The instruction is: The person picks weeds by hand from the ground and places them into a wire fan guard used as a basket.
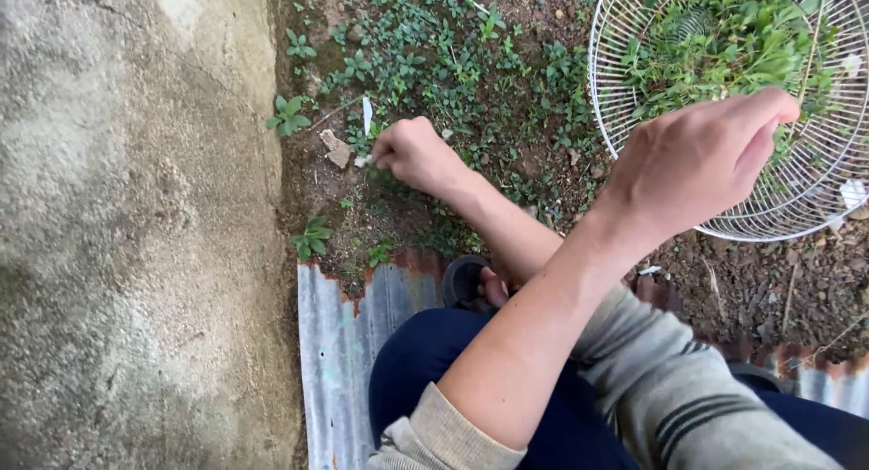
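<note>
Weedy soil beside a concrete wall (136,225): left hand (412,153) grip pinching a white scrap (362,160), right hand (697,158) pressed together over wire basket (815,198).

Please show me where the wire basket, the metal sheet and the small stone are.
wire basket (819,176): head view, on its bare white wire wall.
metal sheet (339,352): head view, on its grey ribbed surface below the rusty edge.
small stone (337,148): head view, on its pale top.

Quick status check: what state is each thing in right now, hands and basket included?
Left hand: closed in a fist, down among the weeds.
Right hand: fingers curled, raised over the basket rim.
Wire basket: on the soil, holding pulled green plants.
Corrugated metal sheet: lying flat, edge rusted.
Small stone: loose on the soil.
</note>
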